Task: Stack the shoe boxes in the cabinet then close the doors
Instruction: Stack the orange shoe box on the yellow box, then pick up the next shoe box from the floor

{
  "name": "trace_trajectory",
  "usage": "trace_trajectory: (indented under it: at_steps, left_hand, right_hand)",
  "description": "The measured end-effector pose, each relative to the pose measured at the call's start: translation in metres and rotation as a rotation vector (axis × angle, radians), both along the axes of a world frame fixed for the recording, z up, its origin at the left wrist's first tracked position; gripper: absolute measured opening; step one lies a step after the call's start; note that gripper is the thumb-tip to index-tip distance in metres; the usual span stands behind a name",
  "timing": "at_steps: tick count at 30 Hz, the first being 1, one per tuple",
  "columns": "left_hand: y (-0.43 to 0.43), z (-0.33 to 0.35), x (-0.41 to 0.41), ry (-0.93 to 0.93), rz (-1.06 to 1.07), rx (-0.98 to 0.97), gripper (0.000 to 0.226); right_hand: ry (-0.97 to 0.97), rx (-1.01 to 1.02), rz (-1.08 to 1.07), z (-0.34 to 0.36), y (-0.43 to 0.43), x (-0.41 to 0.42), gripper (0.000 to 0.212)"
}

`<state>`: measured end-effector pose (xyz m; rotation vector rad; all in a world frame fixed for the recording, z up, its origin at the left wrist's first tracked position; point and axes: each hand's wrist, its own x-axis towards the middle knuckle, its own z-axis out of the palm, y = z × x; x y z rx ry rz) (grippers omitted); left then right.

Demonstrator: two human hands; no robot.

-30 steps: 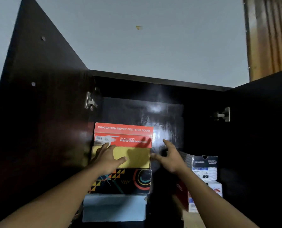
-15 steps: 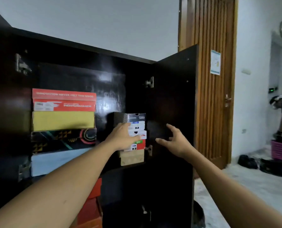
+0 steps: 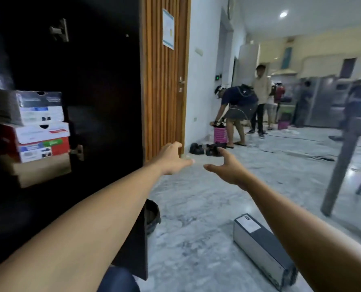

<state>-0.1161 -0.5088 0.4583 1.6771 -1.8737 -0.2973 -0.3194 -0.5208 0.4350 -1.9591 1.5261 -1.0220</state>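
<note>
Between the two outstretched hands nothing was held: the left hand [image 3: 172, 158] reached forward with fingers loosely spread, and the right hand [image 3: 228, 168] hovered just beside it, thumb and fingers curved apart, both empty in mid-air over the marble floor [image 3: 196, 207]. Below and to the right of the right forearm lay a grey shoe box [image 3: 261, 249] on its side on the floor, well apart from either palm. Left of the left hand stood the dark cabinet door [image 3: 103, 102], swung open, its edge close to the left wrist. Further left, inside the cabinet, a small stack of shoe boxes [image 3: 41, 131] sat on a shelf, a black-and-white box on top, a red-and-white one under it and a plain brown one at the bottom.

The box on the floor looked like the next one to fetch. Doing that well probably meant lowering both hands to its two long sides, gripping evenly so the lid stayed shut, and lifting it level before turning toward the shelf. The open door would need a clear berth during that turn.
</note>
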Motion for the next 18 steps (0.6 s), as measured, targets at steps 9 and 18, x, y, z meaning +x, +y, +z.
trace_trajectory:
  at_steps: [9,18]
  left_hand:
    - [-0.106,-0.111,-0.093,-0.003,-0.217,0.263,0.092]
    - [-0.210,-0.262,-0.195,-0.093,-0.333,0.492,0.090]
  right_hand:
    - [0.002,0.177,-0.275,-0.119,-0.043,-0.106,0.091]
    - [-0.092,0.418,-0.532,-0.282,-0.089,-0.221,0.087]
